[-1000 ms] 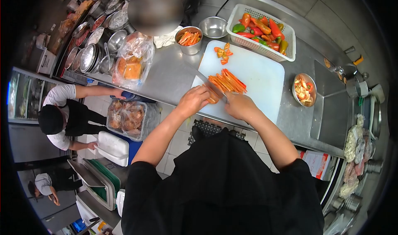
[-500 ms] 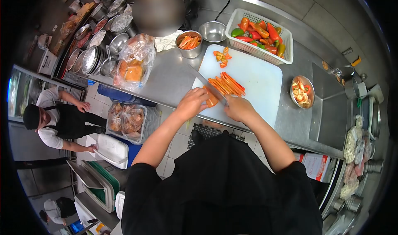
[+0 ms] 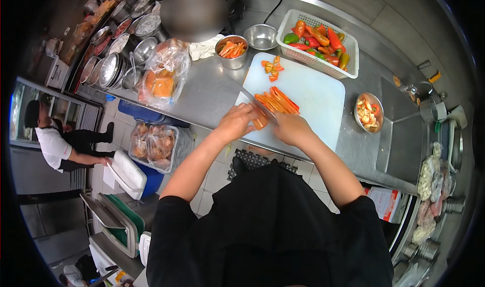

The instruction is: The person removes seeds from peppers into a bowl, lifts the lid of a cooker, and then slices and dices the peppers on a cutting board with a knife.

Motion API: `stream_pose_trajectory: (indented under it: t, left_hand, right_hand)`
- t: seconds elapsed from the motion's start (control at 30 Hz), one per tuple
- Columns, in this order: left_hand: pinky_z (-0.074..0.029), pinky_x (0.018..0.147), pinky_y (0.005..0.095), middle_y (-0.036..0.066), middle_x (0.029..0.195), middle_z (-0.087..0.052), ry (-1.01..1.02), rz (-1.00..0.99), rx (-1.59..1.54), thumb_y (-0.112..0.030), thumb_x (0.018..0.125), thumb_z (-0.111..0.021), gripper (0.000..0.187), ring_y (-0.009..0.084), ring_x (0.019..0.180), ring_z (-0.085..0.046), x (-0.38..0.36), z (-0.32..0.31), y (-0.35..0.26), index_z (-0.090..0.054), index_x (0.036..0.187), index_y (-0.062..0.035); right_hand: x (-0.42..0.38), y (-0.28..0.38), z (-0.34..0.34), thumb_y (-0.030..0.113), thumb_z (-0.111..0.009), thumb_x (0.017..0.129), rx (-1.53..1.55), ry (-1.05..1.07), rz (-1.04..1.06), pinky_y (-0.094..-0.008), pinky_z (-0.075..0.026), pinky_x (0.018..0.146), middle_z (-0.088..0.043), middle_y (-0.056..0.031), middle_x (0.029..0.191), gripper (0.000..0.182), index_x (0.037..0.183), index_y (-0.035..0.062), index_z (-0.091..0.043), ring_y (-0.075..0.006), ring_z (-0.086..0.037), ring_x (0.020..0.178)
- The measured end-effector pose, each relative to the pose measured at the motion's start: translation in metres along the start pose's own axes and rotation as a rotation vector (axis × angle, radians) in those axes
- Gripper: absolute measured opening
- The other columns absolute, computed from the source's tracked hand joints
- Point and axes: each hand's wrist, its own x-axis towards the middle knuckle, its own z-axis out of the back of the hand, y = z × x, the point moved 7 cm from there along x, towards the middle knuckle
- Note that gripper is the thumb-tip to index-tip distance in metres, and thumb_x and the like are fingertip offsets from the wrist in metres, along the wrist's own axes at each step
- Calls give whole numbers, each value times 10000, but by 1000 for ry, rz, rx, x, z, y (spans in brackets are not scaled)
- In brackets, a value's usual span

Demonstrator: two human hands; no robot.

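Observation:
On the white cutting board [image 3: 318,105], my right hand [image 3: 292,129] grips a kitchen knife [image 3: 258,104], its blade pointing up and to the left. My left hand [image 3: 236,121] presses an orange pepper piece [image 3: 260,121] against the board, its fingertips close to the blade. Just beyond the blade lies a pile of orange-red pepper strips [image 3: 278,101]. Smaller pepper scraps [image 3: 273,68] sit near the board's top edge. The knife's handle is mostly hidden in my right hand.
A steel container of pepper strips [image 3: 232,50] and a steel bowl [image 3: 261,36] stand behind the board. A white basket of whole peppers [image 3: 319,43] is at the back right, a bowl of pepper cores [image 3: 369,113] beside the sink [image 3: 399,135]. At left, a co-worker [image 3: 60,140] holds a white lid.
My hands stay almost in place, with the pepper piece and knife shifted only slightly. The co-worker at left has turned toward the fridge, and the white lid in that person's hand tilts more.

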Motion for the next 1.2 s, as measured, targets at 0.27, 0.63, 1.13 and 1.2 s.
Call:
stream_pose_trajectory:
  t: [0.27, 0.63, 1.13, 1.2]
  left_hand:
    - [-477, 967, 428, 82, 1151, -627, 6, 11, -6, -114, 738, -817, 350, 305, 1122, -577, -1, -6, 2, -705, 1070, -91]
    - [-481, 966, 424, 79, 1140, -629, -43, 60, -18, -133, 744, -822, 348, 298, 1118, -583, -3, -8, 1, -713, 1074, -100]
    - [-481, 951, 427, 74, 1134, -635, -150, 67, -13, -181, 754, -834, 344, 292, 1097, -593, -7, -15, 4, -722, 1072, -112]
    - [-480, 947, 428, 77, 1134, -636, -146, 60, -23, -177, 758, -831, 336, 294, 1098, -592, -10, -14, 1, -720, 1067, -108]
  right_hand:
    - [7, -4, -20, 105, -503, 897, -4, -8, -46, -503, -537, 852, -714, -254, 1040, 301, 1163, -2, -596, -402, -701, 982]
    - [7, -3, -9, 158, -577, 884, -4, 17, 2, -515, -532, 867, -711, -262, 1049, 353, 1193, -14, -574, -428, -690, 977]
    - [5, -9, -28, 147, -553, 885, 22, 44, -29, -502, -536, 855, -714, -249, 1038, 329, 1183, 13, -594, -411, -697, 968]
    - [7, -10, -22, 146, -552, 887, 13, 46, 5, -503, -535, 858, -713, -251, 1040, 328, 1184, 13, -592, -408, -696, 974]
